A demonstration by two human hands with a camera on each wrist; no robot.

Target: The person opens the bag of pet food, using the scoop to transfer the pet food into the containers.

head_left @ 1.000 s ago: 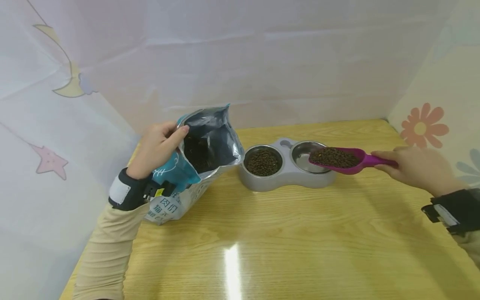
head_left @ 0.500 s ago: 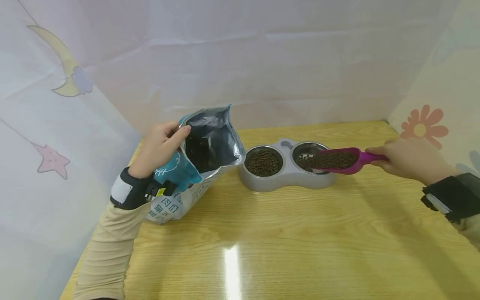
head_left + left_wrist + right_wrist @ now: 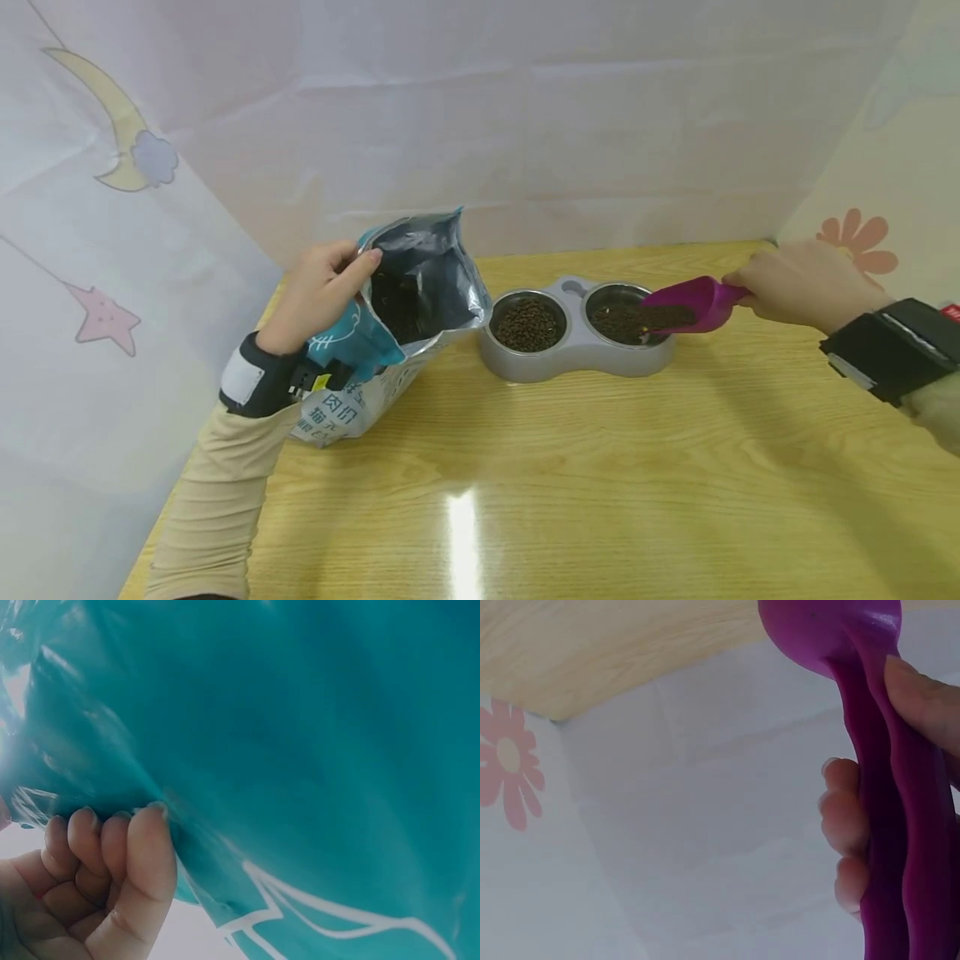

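My left hand [image 3: 318, 292] grips the rim of an open teal and silver kibble bag [image 3: 405, 308], holding its mouth open; up close the fingers [image 3: 112, 855] curl over the teal foil [image 3: 300, 750]. My right hand [image 3: 795, 283] holds the handle of a magenta scoop [image 3: 693, 304], also seen from beneath [image 3: 885, 787]. The scoop is tipped down over the right bowl [image 3: 622, 321] of a grey double feeder [image 3: 573, 354], and brown kibble slides into it. The left bowl [image 3: 527, 323] is full of kibble.
The feeder and bag stand on a glossy wooden table [image 3: 585, 483]. Pale curtain walls with a moon [image 3: 112, 125], a star [image 3: 101, 321] and a flower print [image 3: 855, 237] close in the back and both sides.
My right hand rose and tilted the scoop downward, and the kibble moved from the scoop into the right bowl. The left hand and bag stayed still.
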